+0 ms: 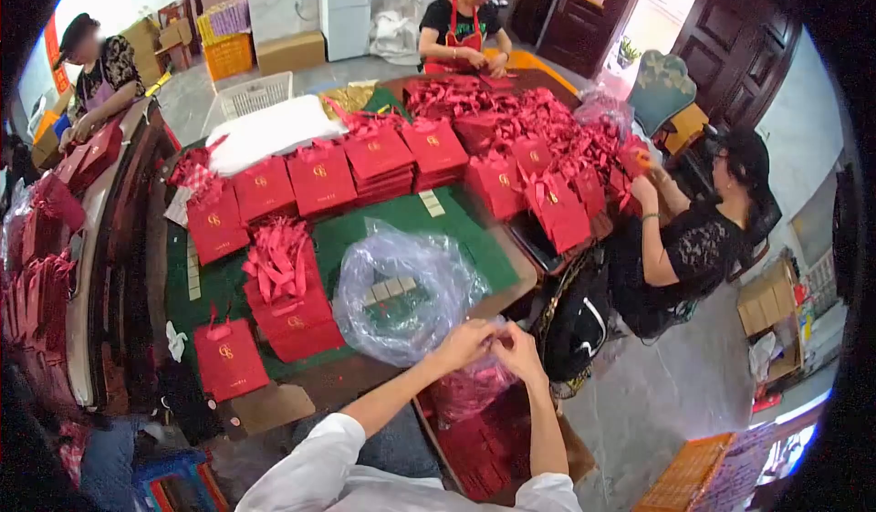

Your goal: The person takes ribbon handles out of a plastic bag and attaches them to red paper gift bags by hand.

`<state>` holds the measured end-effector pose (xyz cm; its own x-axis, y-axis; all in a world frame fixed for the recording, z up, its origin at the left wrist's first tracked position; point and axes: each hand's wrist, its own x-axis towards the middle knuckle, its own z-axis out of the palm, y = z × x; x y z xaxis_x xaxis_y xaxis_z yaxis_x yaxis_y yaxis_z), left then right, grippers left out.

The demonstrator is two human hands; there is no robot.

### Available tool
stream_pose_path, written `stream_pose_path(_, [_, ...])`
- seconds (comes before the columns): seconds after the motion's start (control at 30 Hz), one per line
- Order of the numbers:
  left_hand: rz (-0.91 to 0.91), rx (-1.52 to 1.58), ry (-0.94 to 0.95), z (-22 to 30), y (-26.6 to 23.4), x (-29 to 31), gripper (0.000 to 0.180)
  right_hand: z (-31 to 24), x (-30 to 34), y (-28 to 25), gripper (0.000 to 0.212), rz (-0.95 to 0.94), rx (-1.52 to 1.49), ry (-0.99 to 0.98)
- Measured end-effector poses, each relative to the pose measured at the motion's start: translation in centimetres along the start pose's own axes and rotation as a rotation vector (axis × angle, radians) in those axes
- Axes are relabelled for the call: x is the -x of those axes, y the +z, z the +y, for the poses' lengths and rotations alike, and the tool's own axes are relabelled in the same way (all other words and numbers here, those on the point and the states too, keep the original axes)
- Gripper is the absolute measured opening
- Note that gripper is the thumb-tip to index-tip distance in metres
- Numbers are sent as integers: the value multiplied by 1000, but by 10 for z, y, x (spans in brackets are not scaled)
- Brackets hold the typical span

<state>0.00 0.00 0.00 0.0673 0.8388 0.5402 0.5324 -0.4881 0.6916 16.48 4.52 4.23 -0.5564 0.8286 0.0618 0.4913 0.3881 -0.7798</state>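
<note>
Both hands, the left hand (464,342) and the right hand (517,350), are pinching a clear plastic bag (467,390) that is holding red ribbons, beside a larger clear bag (401,291).

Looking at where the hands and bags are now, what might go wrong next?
1. Both hands, left hand and right hand, work at the clear plastic bag of red pieces past the table corner; it may slip to the floor.
2. The big clear plastic bag lies loose beside the hands; a forearm might drag it off.
3. The stack of red gift bags, with ribbons on top, stands close and could topple if bumped.
</note>
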Motion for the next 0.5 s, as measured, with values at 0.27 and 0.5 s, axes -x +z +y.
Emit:
stream_pose_path(0.27, [-30, 13, -56, 15, -5, 5, 21, 5, 13, 4, 18, 75, -174, 2])
stream_pose_path(0.5, [12, 178, -386, 26, -9, 11, 14, 2, 30, 13, 13, 162, -242, 57])
